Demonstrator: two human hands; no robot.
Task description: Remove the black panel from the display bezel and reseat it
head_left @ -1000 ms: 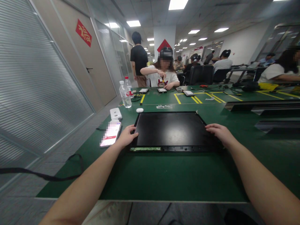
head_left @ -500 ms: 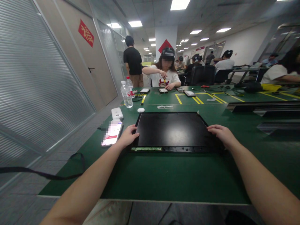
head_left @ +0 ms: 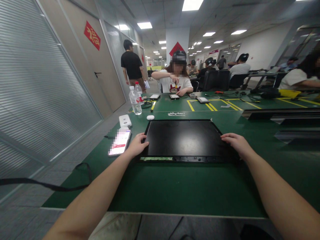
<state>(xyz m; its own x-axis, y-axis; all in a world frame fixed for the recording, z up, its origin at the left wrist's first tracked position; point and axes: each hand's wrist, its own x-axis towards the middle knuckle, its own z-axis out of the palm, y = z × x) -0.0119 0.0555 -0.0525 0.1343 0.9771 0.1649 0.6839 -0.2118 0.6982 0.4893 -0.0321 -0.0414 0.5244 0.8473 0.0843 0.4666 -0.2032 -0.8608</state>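
A black flat display panel [head_left: 182, 138] lies face up on the green table [head_left: 190, 190] in front of me. Along its near edge runs a dark strip, with a green circuit board [head_left: 156, 159] showing at the left. My left hand [head_left: 138, 144] grips the panel's left edge, thumb on top and fingers around the side. At the right edge, my right hand [head_left: 236, 144] holds the frame in the same way. The undersides of both grips are hidden by the panel.
Left of the panel are a lit phone [head_left: 120, 142], a white device [head_left: 125, 121] and a small white case [head_left: 150, 117]. Two bottles [head_left: 135, 101] stand beyond. Long dark metal strips [head_left: 277, 115] lie at right. Across the table a person [head_left: 178, 76] handles a small drive [head_left: 174, 96].
Both my hands and the panel stay where they were. In the background, a standing person in black has moved left, and papers now show at that person's hand.
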